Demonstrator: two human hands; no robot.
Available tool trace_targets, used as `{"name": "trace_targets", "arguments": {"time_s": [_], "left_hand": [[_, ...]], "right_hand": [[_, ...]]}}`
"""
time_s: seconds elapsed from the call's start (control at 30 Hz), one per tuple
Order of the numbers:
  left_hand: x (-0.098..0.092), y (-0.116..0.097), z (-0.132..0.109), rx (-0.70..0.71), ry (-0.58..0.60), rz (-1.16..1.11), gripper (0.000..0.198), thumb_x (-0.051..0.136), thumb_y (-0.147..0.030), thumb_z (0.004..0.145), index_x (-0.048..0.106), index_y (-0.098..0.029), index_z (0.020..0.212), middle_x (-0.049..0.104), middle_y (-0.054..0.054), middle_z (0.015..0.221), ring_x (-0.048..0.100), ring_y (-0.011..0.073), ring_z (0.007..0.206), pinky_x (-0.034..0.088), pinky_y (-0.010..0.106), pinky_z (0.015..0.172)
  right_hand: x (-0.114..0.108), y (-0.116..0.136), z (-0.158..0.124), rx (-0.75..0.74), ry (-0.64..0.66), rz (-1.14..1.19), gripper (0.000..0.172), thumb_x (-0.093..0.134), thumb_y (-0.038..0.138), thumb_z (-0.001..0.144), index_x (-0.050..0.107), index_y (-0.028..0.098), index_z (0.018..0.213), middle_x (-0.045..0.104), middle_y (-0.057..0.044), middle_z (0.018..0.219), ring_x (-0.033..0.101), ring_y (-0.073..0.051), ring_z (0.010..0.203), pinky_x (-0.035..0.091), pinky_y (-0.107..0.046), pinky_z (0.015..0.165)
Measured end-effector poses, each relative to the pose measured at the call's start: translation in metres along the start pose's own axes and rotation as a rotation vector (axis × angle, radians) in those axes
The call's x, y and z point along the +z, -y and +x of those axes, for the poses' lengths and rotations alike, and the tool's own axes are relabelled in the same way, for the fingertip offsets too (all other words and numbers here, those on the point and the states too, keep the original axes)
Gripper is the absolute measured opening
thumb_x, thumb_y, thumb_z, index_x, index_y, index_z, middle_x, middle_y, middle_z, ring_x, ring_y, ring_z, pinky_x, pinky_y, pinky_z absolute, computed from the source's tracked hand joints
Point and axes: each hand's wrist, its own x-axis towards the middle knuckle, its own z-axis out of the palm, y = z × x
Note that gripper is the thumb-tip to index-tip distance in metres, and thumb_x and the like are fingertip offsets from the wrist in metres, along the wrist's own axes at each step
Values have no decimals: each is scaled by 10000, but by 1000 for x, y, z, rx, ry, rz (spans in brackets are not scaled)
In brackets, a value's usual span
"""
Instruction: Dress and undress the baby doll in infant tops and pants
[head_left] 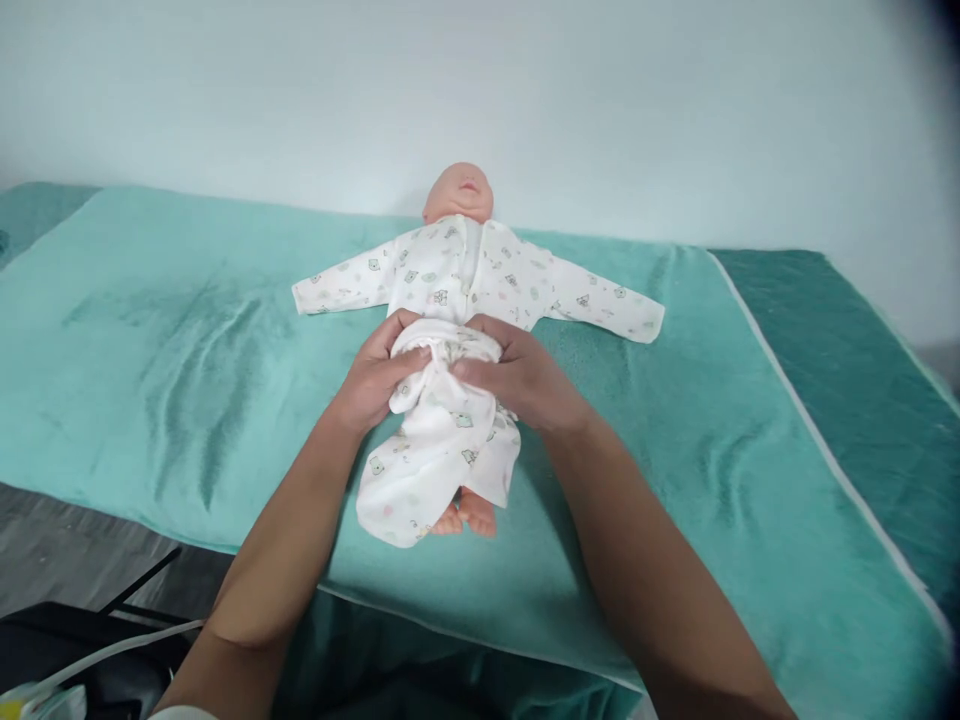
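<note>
Left hand (375,380) and right hand (525,380) are close together, one on each side of the doll's (459,192) waist. Each is clamped on the bunched-up waistband of the little printed trousers (427,460), with the thumbs nearly meeting over the belly.

Working outward from me: a white cable (112,650) trails off the bottom left corner, below the table edge. Next come the doll's bare feet (469,515), poking out of the trouser legs, which look loose and crumpled. The doll lies on its back in the middle of a teal towel (187,350). Its matching top (480,275) is on, sleeves spread wide to both sides. A darker teal mat (862,370) shows on the right, and there's a plain pale wall (480,80) behind the head.

My read: this is the waistband stage, with the fabric gathered right at the waist, just under the top's hem. Whatever comes next wants an even grip on both sides so the band sits level. The legs could do with smoothing too.
</note>
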Motion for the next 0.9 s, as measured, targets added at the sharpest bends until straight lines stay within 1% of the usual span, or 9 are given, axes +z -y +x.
{"name": "trace_targets", "arguments": {"time_s": [0.13,0.2,0.3,0.4,0.5,0.57,0.63,0.8,0.9], "left_hand": [[0,3,0,-4,-65,-54,367,812,-489,767,584,-242,912,588,-36,755,544,116,631,473,237,612],[1,3,0,-1,-56,-38,363,804,-511,780,602,-238,907,614,-30,767,581,127,661,488,244,630],[1,1,0,4,-25,46,429,752,-618,807,661,-214,922,665,-3,794,643,164,741,512,264,666],[-1,-5,-1,-6,143,135,543,758,-678,774,726,-178,982,709,24,848,664,186,784,516,277,679],[-4,-8,-2,-79,284,213,506,903,-549,657,755,-168,955,723,20,837,673,191,769,521,285,678],[-5,-6,-2,-131,249,179,452,926,-496,640,751,-168,898,730,25,811,691,202,758,540,300,679],[-4,-1,-2,-128,155,64,458,886,-544,684,742,-174,911,746,43,827,716,220,769,570,325,694],[3,8,2,-61,-29,-67,547,825,-672,696,702,-199,943,752,41,811,755,261,836,619,364,721],[5,8,3,-54,-65,-50,543,825,-679,697,706,-200,924,751,31,789,757,261,856,617,344,696]], "right_hand": [[-4,8,-2,24,265,-306,280,862,354,716,724,188,893,706,1,841,610,-167,760,438,-245,623],[-5,7,-3,11,279,-268,248,840,339,737,720,188,892,704,0,840,618,-172,769,446,-250,634],[-4,-2,-2,-23,93,-27,215,797,338,781,669,205,891,656,18,806,588,-146,728,452,-251,639],[1,-11,-1,-52,-106,158,170,754,277,786,597,224,824,558,59,700,501,-106,618,425,-236,602],[6,-14,-1,-65,-185,183,160,735,240,765,579,224,793,527,67,671,464,-95,595,409,-228,583],[7,-13,0,-51,-209,153,167,745,269,769,587,221,791,535,63,675,475,-98,606,405,-228,577],[6,-8,0,-18,-159,83,190,771,321,770,619,212,806,574,49,702,508,-108,630,409,-233,577],[-2,7,3,72,240,-245,278,879,366,676,721,171,797,672,14,758,594,-148,697,423,-246,600],[-5,7,4,54,272,-245,260,866,347,692,738,167,828,696,7,787,619,-163,733,449,-252,634]]}}
